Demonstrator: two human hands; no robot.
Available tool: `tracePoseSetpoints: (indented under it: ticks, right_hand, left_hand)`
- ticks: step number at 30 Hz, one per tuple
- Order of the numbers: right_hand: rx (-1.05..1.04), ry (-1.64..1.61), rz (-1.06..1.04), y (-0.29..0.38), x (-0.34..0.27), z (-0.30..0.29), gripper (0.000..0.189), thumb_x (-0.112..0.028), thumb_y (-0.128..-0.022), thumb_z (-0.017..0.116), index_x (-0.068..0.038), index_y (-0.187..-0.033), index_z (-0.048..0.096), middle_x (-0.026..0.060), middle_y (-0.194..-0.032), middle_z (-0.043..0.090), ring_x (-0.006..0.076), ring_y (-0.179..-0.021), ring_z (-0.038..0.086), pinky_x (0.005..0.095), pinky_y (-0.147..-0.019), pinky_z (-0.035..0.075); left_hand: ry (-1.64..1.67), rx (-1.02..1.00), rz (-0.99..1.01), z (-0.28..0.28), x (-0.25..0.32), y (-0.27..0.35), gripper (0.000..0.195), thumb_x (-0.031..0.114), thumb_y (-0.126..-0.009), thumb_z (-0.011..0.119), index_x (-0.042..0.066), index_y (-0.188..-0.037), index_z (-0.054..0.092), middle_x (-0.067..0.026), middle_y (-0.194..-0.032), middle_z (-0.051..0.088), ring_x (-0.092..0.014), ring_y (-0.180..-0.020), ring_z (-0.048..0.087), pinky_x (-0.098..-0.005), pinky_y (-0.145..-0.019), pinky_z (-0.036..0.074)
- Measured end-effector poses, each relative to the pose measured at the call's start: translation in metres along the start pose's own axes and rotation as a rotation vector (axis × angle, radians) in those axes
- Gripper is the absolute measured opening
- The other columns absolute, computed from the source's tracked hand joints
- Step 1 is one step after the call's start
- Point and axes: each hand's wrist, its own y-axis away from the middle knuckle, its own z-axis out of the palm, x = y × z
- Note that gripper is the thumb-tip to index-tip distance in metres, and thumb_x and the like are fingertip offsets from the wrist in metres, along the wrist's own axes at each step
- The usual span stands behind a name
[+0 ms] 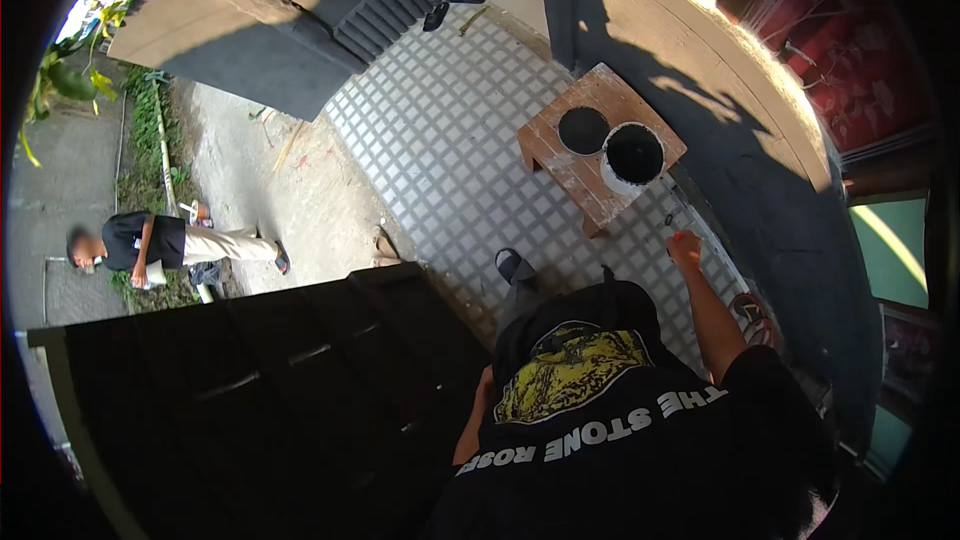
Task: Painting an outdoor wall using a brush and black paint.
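My right hand [684, 247] is closed in a fist, with a bit of something red showing at its fingers; the object itself is mostly hidden. It is out over the tiled floor [450, 127], on the near side of a low wooden table [559, 161]. On that table a white bucket [624, 181] with dark contents stands beside a round black lid or container [583, 130]. My left hand [486, 381] hangs low by my side, partly hidden between my black shirt and a large dark panel; whether it holds anything does not show.
The large dark panel [247, 390] fills the lower left. A grey and beige wall [675, 82] curves along the right, with a coiled reddish cable or hose [757, 322] near its foot. Sandals [435, 16] lie by a slatted grey structure [390, 11]. Another person [161, 240] stands outside at left.
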Motion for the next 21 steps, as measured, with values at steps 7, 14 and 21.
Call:
tracePoseSetpoints:
  ticks: [7, 14, 21]
  right_hand:
    - [0.045, 0.021, 0.292, 0.115, -0.037, 0.042, 0.024, -0.022, -0.081, 0.063, -0.003, -0.090, 0.073, 0.0215, -0.084, 0.072, 0.0436, -0.083, 0.070, 0.0480, -0.075, 0.055]
    - [0.157, -0.275, 0.443, 0.142, -0.141, 0.102, 0.030, -0.022, -0.084, 0.064, -0.001, -0.102, 0.073, 0.0234, -0.091, 0.072, 0.0437, -0.088, 0.070, 0.0472, -0.077, 0.054]
    - [0.096, -0.542, 0.287, 0.051, -0.234, 0.170, 0.032, -0.004, -0.083, 0.065, -0.001, -0.115, 0.070, 0.0214, -0.105, 0.070, 0.0386, -0.097, 0.068, 0.0406, -0.083, 0.055]
  left_hand:
    - [-0.369, 0.113, 0.146, -0.093, 0.244, -0.151, 0.031, 0.022, -0.093, 0.060, -0.001, -0.109, 0.072, -0.0101, -0.090, 0.073, -0.019, -0.083, 0.068, -0.0370, -0.074, 0.054]
    - [-0.720, 0.122, 0.272, -0.220, 0.443, -0.271, 0.036, 0.026, -0.099, 0.057, -0.001, -0.122, 0.064, -0.0128, -0.103, 0.072, -0.025, -0.089, 0.070, -0.0371, -0.072, 0.057]
    - [-1.178, 0.043, 0.262, -0.125, 0.597, -0.400, 0.045, 0.024, -0.096, 0.060, 0.004, -0.136, 0.059, -0.0177, -0.109, 0.072, -0.029, -0.096, 0.070, -0.0409, -0.086, 0.054]
